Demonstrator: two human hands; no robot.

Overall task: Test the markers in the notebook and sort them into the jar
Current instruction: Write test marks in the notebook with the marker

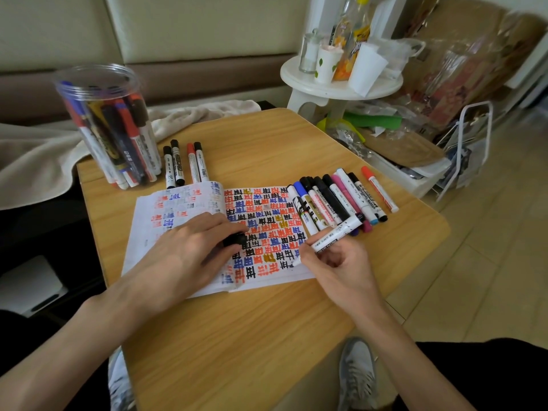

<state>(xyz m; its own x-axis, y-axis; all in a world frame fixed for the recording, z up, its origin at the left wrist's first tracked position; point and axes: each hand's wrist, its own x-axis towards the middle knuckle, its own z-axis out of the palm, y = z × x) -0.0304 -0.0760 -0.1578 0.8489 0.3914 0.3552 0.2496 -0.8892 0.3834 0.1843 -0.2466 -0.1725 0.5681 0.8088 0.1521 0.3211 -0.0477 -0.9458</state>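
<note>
Forearms (89, 336) enter from bottom of frame. Wooden table (237, 336) fills centre. Notebook (184, 203) lies open mid-frame, right page packed with coloured test marks. Clear lidless jar (98, 84) stands upper left on table, crammed with jarred markers (124, 137). Marker row (341, 197) overlaps notebook's right edge; four markers (184, 164) lie just right of jar. Left hand (189, 250) rests on notebook, fingers curled round black cap (235, 240). Right hand (335, 268) grasps white marker (338, 234), tip on lower right page.

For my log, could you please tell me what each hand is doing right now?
Left hand: holds a black cap.
Right hand: grips a white marker.
</note>
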